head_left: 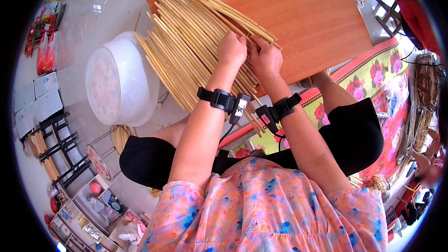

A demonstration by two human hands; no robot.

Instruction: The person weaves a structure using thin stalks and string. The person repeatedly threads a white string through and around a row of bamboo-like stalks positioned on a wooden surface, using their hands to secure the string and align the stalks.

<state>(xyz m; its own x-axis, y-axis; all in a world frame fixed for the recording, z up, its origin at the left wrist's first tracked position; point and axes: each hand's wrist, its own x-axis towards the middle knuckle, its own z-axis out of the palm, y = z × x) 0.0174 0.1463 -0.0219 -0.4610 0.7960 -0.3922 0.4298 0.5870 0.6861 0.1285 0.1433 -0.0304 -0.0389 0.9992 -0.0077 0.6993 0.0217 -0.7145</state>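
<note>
In the head view, I have the left hand (232, 50) and the right hand (266, 59) curled closed side by side over a row of slim, pale-yellow round sticks (186, 31) — exactly what they pinch, I can't make out. The row lies partly on the orange-brown wooden bench (308, 14), its near ends jutting past the edge — and a round, translucent white plastic tub (119, 81) sits to its left.

Left hand (232, 49), right hand (266, 59) on sticks (190, 37)
</note>
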